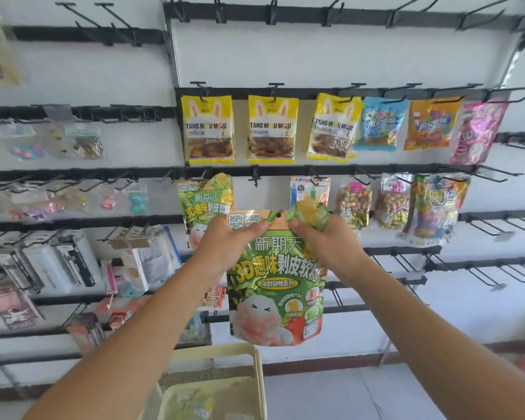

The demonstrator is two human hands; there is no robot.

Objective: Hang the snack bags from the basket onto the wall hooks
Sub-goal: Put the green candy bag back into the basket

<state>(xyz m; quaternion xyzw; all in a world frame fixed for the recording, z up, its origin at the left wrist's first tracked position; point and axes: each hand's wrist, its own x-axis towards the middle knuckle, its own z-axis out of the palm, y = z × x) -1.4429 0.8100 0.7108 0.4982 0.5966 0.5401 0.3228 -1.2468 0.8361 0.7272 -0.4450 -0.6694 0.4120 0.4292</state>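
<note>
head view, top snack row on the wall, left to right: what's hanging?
First yellow rabbit bag → second yellow rabbit bag → third yellow rabbit bag → blue bag → orange bag → pink bag.

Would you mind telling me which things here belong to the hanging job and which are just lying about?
Job: green snack bag held by left hand and right hand; cream basket; empty hook; matching hung bag.
Lying about: yellow rabbit bags; hair accessories; boxed goods.
</note>
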